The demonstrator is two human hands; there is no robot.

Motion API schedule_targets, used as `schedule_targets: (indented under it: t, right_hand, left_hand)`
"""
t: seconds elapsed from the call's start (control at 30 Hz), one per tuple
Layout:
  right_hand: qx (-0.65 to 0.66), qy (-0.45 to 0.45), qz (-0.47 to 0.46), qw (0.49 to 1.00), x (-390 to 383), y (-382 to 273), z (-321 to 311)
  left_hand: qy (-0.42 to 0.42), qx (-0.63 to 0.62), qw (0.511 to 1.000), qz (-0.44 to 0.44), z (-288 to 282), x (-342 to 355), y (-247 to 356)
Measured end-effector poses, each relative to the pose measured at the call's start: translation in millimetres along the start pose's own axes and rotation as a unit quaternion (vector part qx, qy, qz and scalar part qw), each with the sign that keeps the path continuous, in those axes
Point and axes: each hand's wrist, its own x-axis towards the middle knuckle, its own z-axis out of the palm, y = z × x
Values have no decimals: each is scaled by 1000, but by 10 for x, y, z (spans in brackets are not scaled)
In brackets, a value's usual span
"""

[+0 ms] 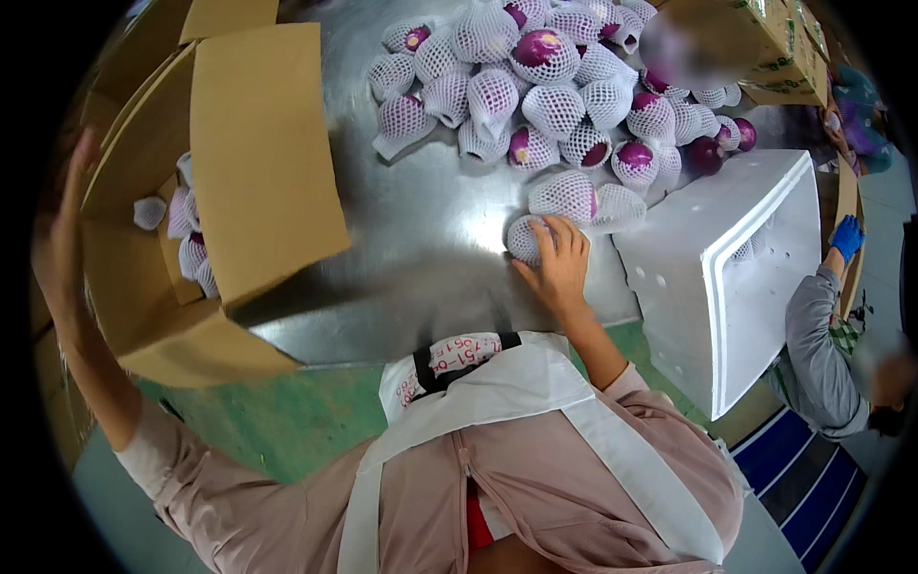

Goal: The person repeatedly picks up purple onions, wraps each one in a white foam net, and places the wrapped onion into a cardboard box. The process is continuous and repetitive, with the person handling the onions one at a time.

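Observation:
My left hand [63, 225] is raised at the far left beside the outer side of an open cardboard box [263, 143], fingers stretched out; whether it touches the box is unclear. A few fruits in white foam nets [182, 215] lie inside that box. My right hand [559, 268] has its fingers wrapped on a net-sleeved fruit [525, 236] on the steel table [402, 220]. Just beyond it lie two more sleeved pieces [561, 194], and several purple fruits in foam nets [552, 107] are heaped at the back.
A white foam box [674, 297] lies on its side at the right, opening rightward. Printed cartons [784, 48] stand at the back right. A co-worker's blue-gloved hand [847, 236] and grey sleeve [822, 335] are at the right edge, with another person's hand [837, 134] farther back.

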Motion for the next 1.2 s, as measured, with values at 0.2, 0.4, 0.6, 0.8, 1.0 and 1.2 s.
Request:
schedule_targets:
  t: [0.2,0.4,0.6,0.8,1.0,1.2]
  right_hand:
    - [266,-3,14,964,-179,227,194]
    - [777,-162,158,588,-273,-8,-215]
    - [490,-121,-19,863,-204,-38,-587]
    - [543,-45,-25,838,-293,-169,-491]
    - [733,-106,218,635,-340,-281,-344]
    - [714,-58,230,659,-362,-543,-266]
  left_hand:
    - [-199,-213,952,91,848,-1551,1451]
    - [-242,-466,792,-313,2531,-2855,1649]
    - [-104,-598,701,-373,2647,-3132,2087]
    - [-5,-566,748,-346,2540,-3204,2092]
    - [-52,-651,669,-356,2451,-3168,1917]
    - [-113,-581,705,-390,2182,-3136,1637]
